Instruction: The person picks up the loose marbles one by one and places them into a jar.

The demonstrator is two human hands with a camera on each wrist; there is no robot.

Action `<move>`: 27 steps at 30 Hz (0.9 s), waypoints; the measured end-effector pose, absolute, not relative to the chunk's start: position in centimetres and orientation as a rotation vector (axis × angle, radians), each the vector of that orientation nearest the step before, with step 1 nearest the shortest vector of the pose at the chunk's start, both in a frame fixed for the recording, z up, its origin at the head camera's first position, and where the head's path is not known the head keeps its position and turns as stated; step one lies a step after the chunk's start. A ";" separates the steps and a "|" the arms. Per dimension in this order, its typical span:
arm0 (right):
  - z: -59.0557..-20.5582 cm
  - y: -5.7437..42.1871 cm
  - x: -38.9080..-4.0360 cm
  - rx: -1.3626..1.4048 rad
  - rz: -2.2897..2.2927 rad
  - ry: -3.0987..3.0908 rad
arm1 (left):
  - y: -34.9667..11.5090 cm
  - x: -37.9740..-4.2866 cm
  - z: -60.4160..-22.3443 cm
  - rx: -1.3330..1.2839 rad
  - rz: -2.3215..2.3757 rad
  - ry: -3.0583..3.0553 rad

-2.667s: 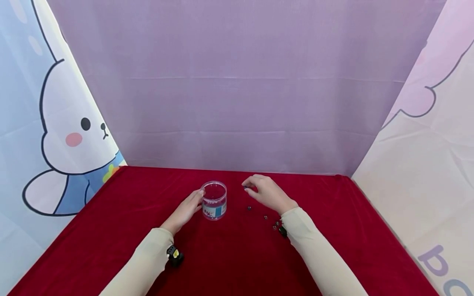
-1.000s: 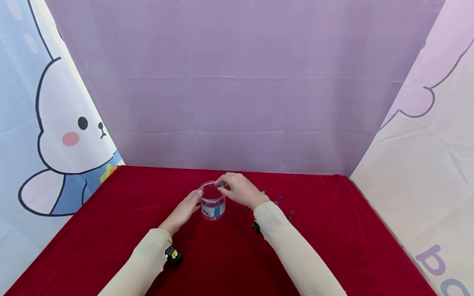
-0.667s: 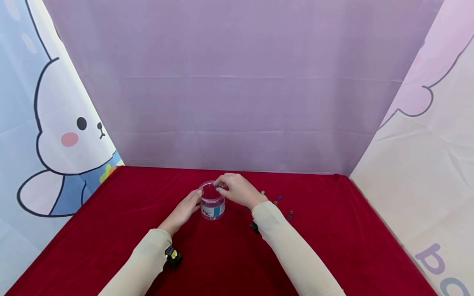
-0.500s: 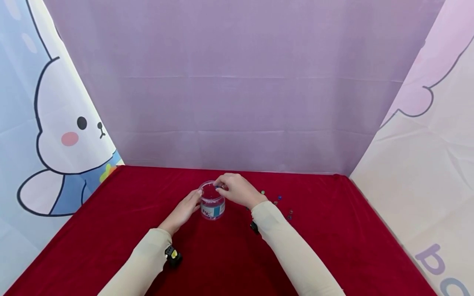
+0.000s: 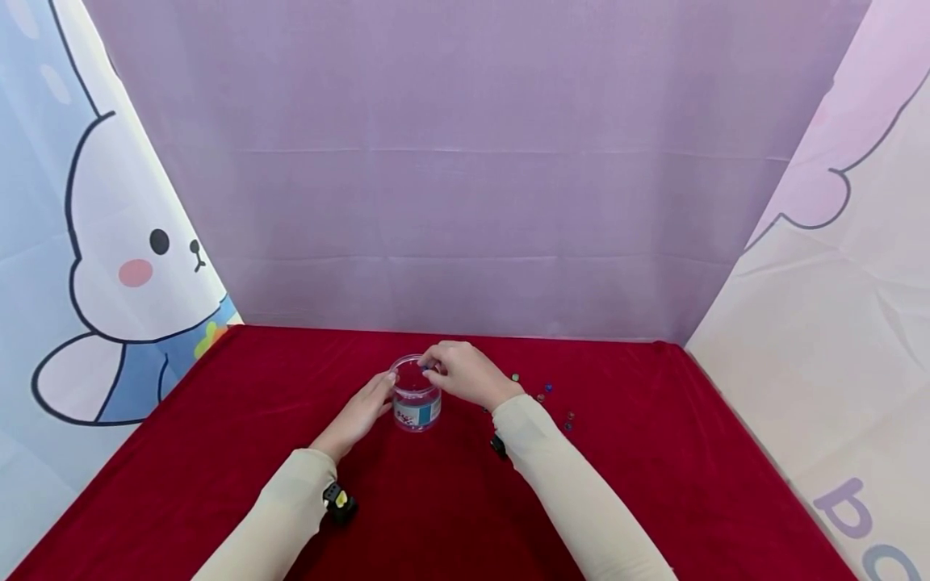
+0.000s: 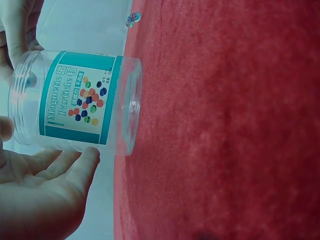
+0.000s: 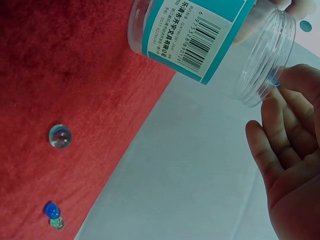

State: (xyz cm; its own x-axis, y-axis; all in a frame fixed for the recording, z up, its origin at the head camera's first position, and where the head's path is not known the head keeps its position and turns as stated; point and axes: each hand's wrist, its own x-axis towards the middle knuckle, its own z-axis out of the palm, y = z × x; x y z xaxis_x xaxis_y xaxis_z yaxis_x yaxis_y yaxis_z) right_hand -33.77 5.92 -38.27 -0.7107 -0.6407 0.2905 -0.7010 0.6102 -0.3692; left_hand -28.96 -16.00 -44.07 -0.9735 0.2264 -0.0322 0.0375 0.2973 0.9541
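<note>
A clear plastic jar (image 5: pixel 417 407) with a teal and white label stands upright and uncapped on the red cloth. My left hand (image 5: pixel 366 410) holds its left side, the thumb by the rim and the fingers along the wall, as the left wrist view (image 6: pixel 45 187) shows. Over the jar's mouth, my right hand (image 5: pixel 468 373) pinches a small blue marble (image 7: pixel 274 80) between thumb and finger, right at the rim. In the right wrist view, a clear marble (image 7: pixel 60 136) and a blue marble (image 7: pixel 52 210) lie on the cloth.
Several more marbles lie scattered right of the jar, among them a green one (image 5: pixel 515 377) and a brownish one (image 5: pixel 570 415). The red cloth (image 5: pixel 450 500) covers the table up to a purple curtain (image 5: pixel 465 202). Printed fabric panels flank both sides.
My right hand has moved left, from beside the jar to over its mouth, keeping its pinch on the marble, and then stays there. My left hand and the jar stay nearly put.
</note>
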 end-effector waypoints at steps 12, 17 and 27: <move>-38.2 6.2 -33.7 1.126 0.692 -2.702 | -16.0 -29.0 -44.0 0.251 1.761 2.393; -38.2 6.4 -33.7 1.118 0.688 -2.709 | -16.1 -28.9 -43.9 0.261 1.760 2.396; -38.0 7.2 -33.3 1.132 0.688 -2.679 | -16.0 -28.8 -43.9 0.261 1.766 2.394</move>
